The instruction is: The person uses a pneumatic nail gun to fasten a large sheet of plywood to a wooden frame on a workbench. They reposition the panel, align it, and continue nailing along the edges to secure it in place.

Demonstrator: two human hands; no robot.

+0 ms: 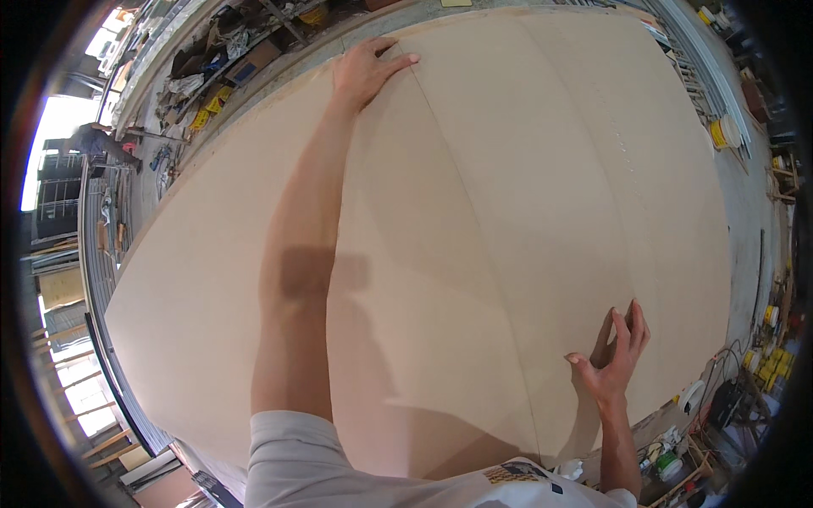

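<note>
A very large tan sheet surface (440,254), like thin wood board, spreads out under both my arms. A thin straight seam (481,224) crosses it from the far edge down toward my body. My left arm reaches far forward, and my left hand (364,72) rests at the far edge beside the seam's upper end, thumb stretched out apart from the fingers. Some of its fingertips at the edge are hard to make out. To the right of the seam, near me, my right hand (616,360) has spread, curved fingers and holds nothing. Whether its fingertips touch the sheet I cannot tell.
Small whitish spots (624,148) dot the sheet's right part. A white and yellow bucket (724,133) stands past its right edge, near long metal profiles (703,51). Cluttered shelving (229,63) lies beyond the far left edge. Another person (102,142) is at far left.
</note>
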